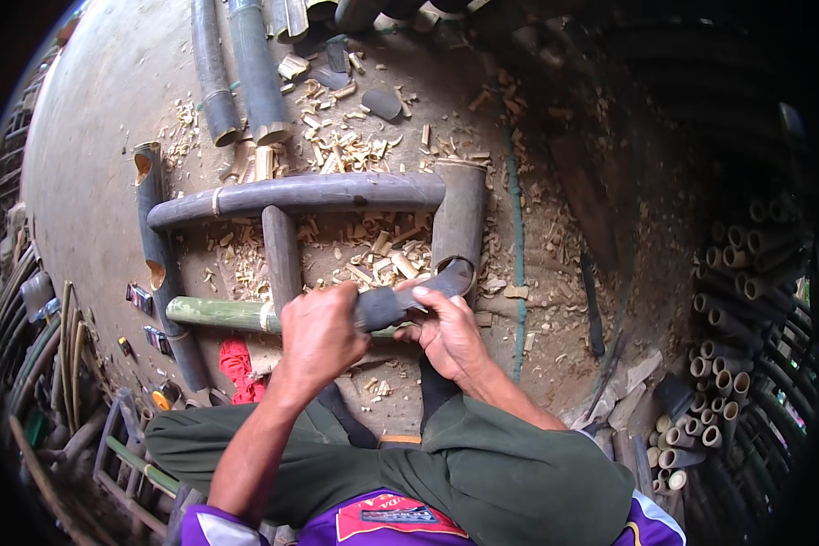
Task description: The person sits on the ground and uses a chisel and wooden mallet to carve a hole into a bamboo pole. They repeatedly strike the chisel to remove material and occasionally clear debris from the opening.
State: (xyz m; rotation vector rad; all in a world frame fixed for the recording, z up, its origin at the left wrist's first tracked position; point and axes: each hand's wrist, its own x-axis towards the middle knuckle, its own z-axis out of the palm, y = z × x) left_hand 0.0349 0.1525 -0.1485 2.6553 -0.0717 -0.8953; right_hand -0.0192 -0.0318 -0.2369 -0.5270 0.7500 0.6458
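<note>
My left hand [323, 335] is closed in a fist round the dark handle of a curved knife [382, 309]. Its broad grey blade reaches to the round hole near the lower end of a thick bamboo post [459, 214]. My right hand [448, 335] closes on the blade side, thumb lying along the metal, fingers partly hidden beneath. The post belongs to a bamboo frame on the ground, with a long dark rail [305, 193], a short upright [282, 255] and a green bamboo rail [218, 314]. The blade's tip is hard to make out against the hole.
At the frame's left lies a notched bamboo post [159, 246]. Wood chips [355, 150] litter the ground. Two bamboo poles [257, 73] lie beyond. A red cloth [239, 371] is by my left knee. A green hose [516, 209] runs on the right, before stacked bamboo tubes [723, 364].
</note>
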